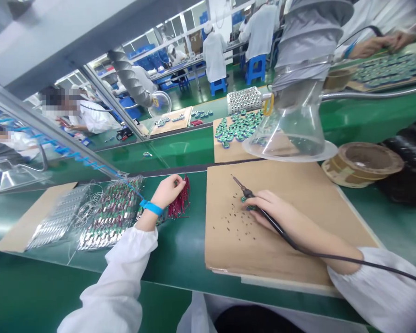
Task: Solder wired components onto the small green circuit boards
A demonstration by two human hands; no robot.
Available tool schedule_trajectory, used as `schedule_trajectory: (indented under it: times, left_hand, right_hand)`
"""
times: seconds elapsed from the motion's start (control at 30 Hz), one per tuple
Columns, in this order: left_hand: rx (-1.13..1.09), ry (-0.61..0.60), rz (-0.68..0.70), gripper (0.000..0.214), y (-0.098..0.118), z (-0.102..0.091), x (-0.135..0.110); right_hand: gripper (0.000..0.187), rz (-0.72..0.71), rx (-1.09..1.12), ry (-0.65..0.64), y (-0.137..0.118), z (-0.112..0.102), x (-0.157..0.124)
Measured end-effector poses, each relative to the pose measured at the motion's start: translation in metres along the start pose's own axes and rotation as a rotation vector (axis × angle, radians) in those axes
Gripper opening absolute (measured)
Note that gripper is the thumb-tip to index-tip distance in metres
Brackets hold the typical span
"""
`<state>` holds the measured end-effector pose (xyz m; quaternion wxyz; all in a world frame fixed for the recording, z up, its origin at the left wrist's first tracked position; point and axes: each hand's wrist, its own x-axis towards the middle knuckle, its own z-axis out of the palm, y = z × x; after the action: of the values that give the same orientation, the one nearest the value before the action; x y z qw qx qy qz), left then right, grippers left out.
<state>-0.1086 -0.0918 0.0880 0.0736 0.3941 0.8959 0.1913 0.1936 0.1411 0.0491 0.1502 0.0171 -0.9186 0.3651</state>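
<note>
My right hand rests on a brown cardboard mat, closed around a soldering iron whose tip points up and left. Its black cable trails back over my forearm. A small green circuit board lies under my fingertips. My left hand reaches left onto the green bench, fingers curled on a bundle of red wires. A blue wristband circles that wrist.
Rows of assembled boards with white leads lie left on cardboard. A clear fume-extraction funnel hangs over the mat's far edge. A tape roll sits right. More green boards lie beyond. Other people in white coats work behind.
</note>
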Motion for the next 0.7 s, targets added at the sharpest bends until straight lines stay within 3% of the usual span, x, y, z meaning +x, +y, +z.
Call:
schedule_trajectory:
  times: [0.1, 0.17, 0.27, 0.37, 0.5, 0.7]
  left_hand:
    - [-0.099, 0.014, 0.044, 0.02, 0.016, -0.01, -0.009]
    - [-0.266, -0.11, 0.118, 0.02, 0.032, -0.004, -0.015]
    - [-0.546, -0.352, 0.19, 0.023, 0.06, 0.023, -0.022]
    - [-0.686, -0.439, 0.153, 0.029, 0.087, 0.059, -0.023]
    - [-0.614, -0.457, 0.165, 0.027, 0.109, 0.083, -0.021]
    - [-0.385, -0.39, 0.395, 0.026, 0.11, 0.078, -0.022]
  right_hand:
    - [0.021, -0.008, 0.021, 0.042, -0.001, 0.004, 0.002]
    - [0.021, -0.014, 0.018, 0.068, -0.003, 0.004, 0.003]
    - [0.017, -0.005, -0.004, 0.134, -0.004, -0.003, 0.002]
    - [0.013, 0.043, 0.009, 0.22, 0.001, -0.013, -0.004]
    - [0.016, 0.116, 0.011, 0.261, 0.007, -0.017, -0.01]
    - [0.021, 0.056, 0.018, 0.157, 0.013, -0.001, -0.007]
